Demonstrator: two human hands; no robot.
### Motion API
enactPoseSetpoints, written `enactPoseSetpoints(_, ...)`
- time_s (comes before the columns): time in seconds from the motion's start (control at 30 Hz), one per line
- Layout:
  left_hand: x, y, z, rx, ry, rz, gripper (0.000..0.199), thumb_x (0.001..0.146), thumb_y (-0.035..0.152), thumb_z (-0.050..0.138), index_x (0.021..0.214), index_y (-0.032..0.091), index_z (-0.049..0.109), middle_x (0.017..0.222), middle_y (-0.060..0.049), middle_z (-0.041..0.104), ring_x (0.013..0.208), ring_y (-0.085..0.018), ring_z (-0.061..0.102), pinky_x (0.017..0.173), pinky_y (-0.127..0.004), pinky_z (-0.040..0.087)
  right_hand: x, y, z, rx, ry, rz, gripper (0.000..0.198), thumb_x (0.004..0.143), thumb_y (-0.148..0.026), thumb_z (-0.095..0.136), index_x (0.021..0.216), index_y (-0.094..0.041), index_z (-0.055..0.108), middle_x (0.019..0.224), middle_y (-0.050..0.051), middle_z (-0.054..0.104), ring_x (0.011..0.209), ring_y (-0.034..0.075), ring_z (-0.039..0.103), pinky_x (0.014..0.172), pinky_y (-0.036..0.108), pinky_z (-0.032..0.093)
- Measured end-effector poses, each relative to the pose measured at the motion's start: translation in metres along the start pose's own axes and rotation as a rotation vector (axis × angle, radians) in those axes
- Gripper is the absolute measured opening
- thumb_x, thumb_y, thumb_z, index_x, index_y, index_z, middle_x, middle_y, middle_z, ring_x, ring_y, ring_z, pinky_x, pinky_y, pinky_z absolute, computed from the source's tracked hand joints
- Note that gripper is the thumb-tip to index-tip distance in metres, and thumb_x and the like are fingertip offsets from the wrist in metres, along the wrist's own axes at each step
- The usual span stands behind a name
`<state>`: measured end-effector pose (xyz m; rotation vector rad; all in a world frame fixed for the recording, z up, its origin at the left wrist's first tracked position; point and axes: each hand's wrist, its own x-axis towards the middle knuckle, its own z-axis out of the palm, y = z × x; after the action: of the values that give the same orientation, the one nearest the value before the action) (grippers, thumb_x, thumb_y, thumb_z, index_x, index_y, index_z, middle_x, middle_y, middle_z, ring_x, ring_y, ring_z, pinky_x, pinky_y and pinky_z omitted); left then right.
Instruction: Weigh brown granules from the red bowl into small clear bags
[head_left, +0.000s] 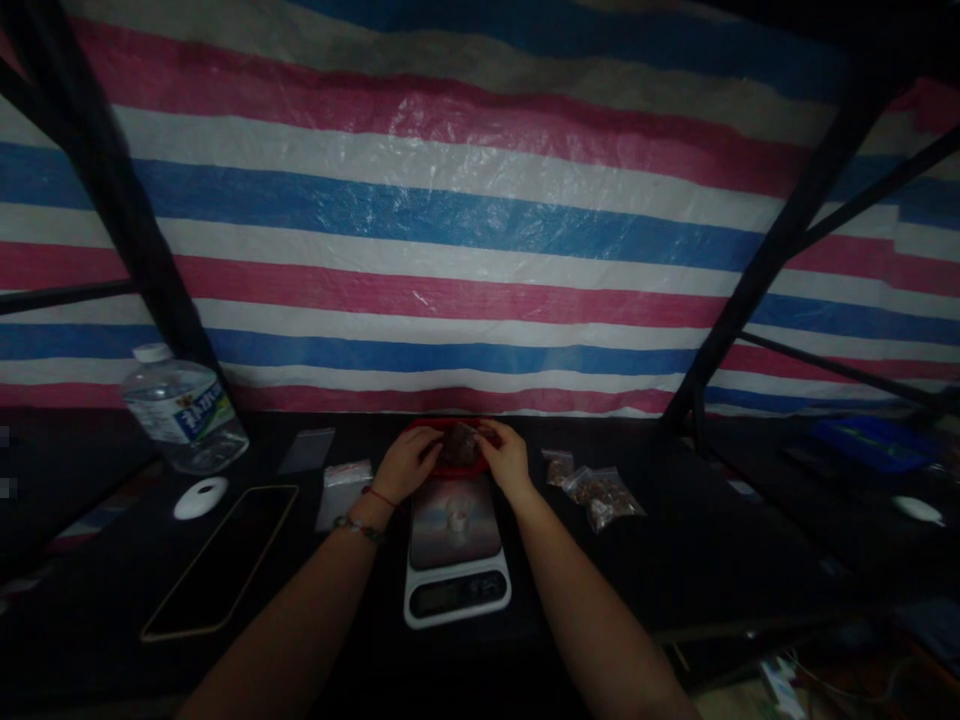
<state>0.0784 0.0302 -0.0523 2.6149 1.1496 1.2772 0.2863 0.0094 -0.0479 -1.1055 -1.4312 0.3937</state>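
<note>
Both my hands are at a red tray (pixel 471 472) behind the scale. A clear plastic bag (pixel 460 443) with dark brown contents is between them, over the tray. The fingers of my left hand (pixel 409 462) pinch the bag's left side. On its right side, my right hand (pixel 507 458) does the same. Just in front stands a white kitchen scale (pixel 457 590) with a small pale round object (pixel 458 516) on its platform. Its display looks dark. To the right lie a small filled zip bag (pixel 558 468) and larger filled bags (pixel 606 498) with brown bits.
Left of my arm lie flat zip bags (pixel 344 486), another clear bag (pixel 306 450), a phone (pixel 221 562) and a white mouse (pixel 200 497). A large plastic bottle (pixel 184 412) stands behind them. Black frame posts (pixel 739 285) rise before a striped sheet (pixel 465 240). A blue tray (pixel 874 445) is far right.
</note>
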Motion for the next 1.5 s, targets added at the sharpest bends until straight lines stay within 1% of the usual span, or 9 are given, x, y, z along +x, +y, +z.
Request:
enactPoseSetpoints(0.17, -0.003, -0.003, 0.008, -0.024, -0.105, -0.054, 0.037, 0.086, 0.023, 0.049, 0.123, 0.020, 0.055, 0.115, -0.007, 0.066, 0.107, -0.020, 0.060, 0.096, -0.038, 0.047, -0.007, -0.002, 0.010, 0.154, -0.127, 0.028, 0.029, 0.075, -0.019, 0.059, 0.102, -0.023, 0.070, 0.099, 0.005, 0.072, 0.092, 0.021, 0.068, 0.088, 0.037, 0.052)
enactPoseSetpoints(0.37, -0.003, 0.000, 0.008, -0.111, -0.145, -0.165, 0.057, 0.085, 0.023, 0.049, 0.140, 0.017, 0.035, 0.119, -0.008, 0.065, 0.111, -0.021, 0.060, 0.098, -0.038, 0.046, -0.006, 0.002, 0.012, 0.215, -0.158, 0.055, 0.034, 0.077, -0.022, 0.059, 0.109, -0.023, 0.067, 0.102, 0.005, 0.072, 0.096, 0.021, 0.067, 0.092, 0.038, 0.049)
enactPoseSetpoints(0.5, -0.002, 0.005, 0.008, -0.109, -0.198, -0.168, 0.056, 0.085, 0.019, 0.047, 0.140, 0.018, 0.037, 0.116, -0.007, 0.066, 0.108, -0.020, 0.061, 0.098, -0.037, 0.045, -0.004, 0.009, 0.012, 0.236, -0.053, 0.120, 0.030, 0.074, -0.030, 0.065, 0.101, -0.020, 0.069, 0.102, 0.006, 0.071, 0.089, 0.020, 0.066, 0.085, 0.035, 0.051)
enactPoseSetpoints(0.63, -0.003, 0.008, 0.007, -0.081, -0.212, -0.155, 0.056, 0.085, 0.019, 0.047, 0.140, 0.019, 0.038, 0.113, -0.006, 0.068, 0.105, -0.020, 0.062, 0.098, -0.038, 0.045, -0.004, 0.014, 0.011, 0.282, -0.010, 0.242, 0.022, 0.072, -0.036, 0.065, 0.080, -0.017, 0.071, 0.075, 0.004, 0.070, 0.065, 0.017, 0.063, 0.065, 0.030, 0.051)
enactPoseSetpoints(0.73, -0.003, 0.008, 0.006, -0.051, -0.195, -0.149, 0.047, 0.088, 0.024, 0.043, 0.134, 0.016, 0.047, 0.120, -0.010, 0.065, 0.108, -0.021, 0.061, 0.099, -0.038, 0.045, -0.002, 0.014, 0.007, 0.288, 0.007, 0.217, 0.022, 0.071, -0.037, 0.065, 0.078, -0.017, 0.071, 0.072, 0.003, 0.069, 0.065, 0.017, 0.061, 0.064, 0.029, 0.049)
enactPoseSetpoints(0.87, -0.002, 0.007, 0.004, -0.074, -0.158, -0.127, 0.043, 0.090, 0.028, 0.040, 0.130, 0.016, 0.052, 0.119, -0.009, 0.065, 0.108, -0.020, 0.061, 0.098, -0.037, 0.046, 0.002, 0.010, 0.003, 0.260, 0.154, 0.113, 0.023, 0.075, -0.037, 0.061, 0.084, -0.018, 0.071, 0.082, 0.004, 0.069, 0.076, 0.018, 0.062, 0.073, 0.030, 0.049)
enactPoseSetpoints(1.1, -0.002, 0.004, 0.007, -0.100, -0.140, -0.082, 0.043, 0.083, 0.026, 0.053, 0.125, 0.018, 0.055, 0.121, -0.009, 0.063, 0.111, -0.023, 0.059, 0.100, -0.041, 0.045, -0.006, -0.011, 0.006, 0.099, 0.046, 0.013, 0.014, 0.076, -0.030, 0.059, 0.079, -0.021, 0.069, 0.084, 0.004, 0.068, 0.082, 0.019, 0.061, 0.080, 0.032, 0.048)
enactPoseSetpoints(1.37, -0.001, 0.001, 0.008, -0.030, -0.160, -0.111, 0.028, 0.084, 0.022, 0.051, 0.107, 0.021, 0.067, 0.106, -0.007, 0.070, 0.100, -0.022, 0.063, 0.094, -0.039, 0.048, -0.009, -0.010, 0.011, 0.217, 0.032, 0.043, 0.016, 0.079, -0.032, 0.057, 0.085, -0.020, 0.066, 0.090, 0.005, 0.066, 0.082, 0.019, 0.062, 0.077, 0.032, 0.051)
enactPoseSetpoints(1.5, 0.000, 0.004, 0.006, 0.014, -0.110, -0.153, 0.028, 0.086, 0.024, 0.049, 0.106, 0.020, 0.067, 0.105, -0.007, 0.070, 0.098, -0.023, 0.064, 0.091, -0.039, 0.049, -0.008, -0.003, 0.013, 0.237, -0.028, 0.040, 0.026, 0.078, -0.033, 0.060, 0.101, -0.021, 0.063, 0.098, 0.006, 0.067, 0.087, 0.019, 0.064, 0.081, 0.033, 0.052)
